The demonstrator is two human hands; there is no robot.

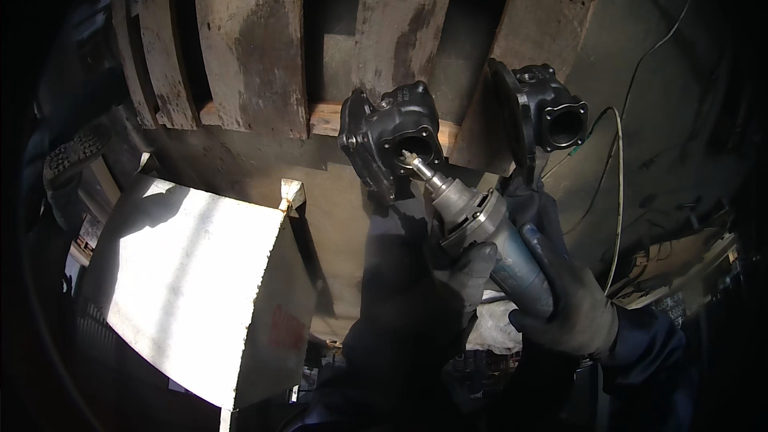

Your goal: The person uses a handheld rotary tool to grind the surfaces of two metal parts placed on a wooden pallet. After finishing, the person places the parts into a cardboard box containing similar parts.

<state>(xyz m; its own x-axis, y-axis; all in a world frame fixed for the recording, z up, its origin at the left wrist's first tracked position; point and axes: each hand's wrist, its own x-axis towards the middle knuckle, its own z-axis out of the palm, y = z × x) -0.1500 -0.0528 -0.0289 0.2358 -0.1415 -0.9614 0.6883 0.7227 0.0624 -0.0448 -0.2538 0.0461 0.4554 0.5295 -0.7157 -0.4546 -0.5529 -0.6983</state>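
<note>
Head view, read left to right. A pale block (192, 288) with a sunlit top stands at lower left, in front of a worn wooden pallet (256, 40) that fills the upper half. Two dark cast metal housings lean against the pallet's lower edge: the near housing (392, 140) at centre and the far housing (548, 112) toward the pallet's right corner, well apart. A grinder (472, 220) points up and left, its small tip (410, 160) inside the square opening of the near housing. The left hand (472, 272), gloved, has its fingers closed around the grinder's front body; the right hand (564, 296), also gloved, has its fingers wrapped around the rear grip. A thin cord (618, 192) loops down at right.

Risk, as a judgement: the near housing appears only propped, not clamped, so the spinning tip could catch the opening's edge and kick the grinder or tip the housing over; the loose cord near the right forearm could snag.

Hard to make out: deep shadow hides the lower frame and both forearms; the clutter at far right is unreadable; whether the tip touches metal cannot be told
</note>
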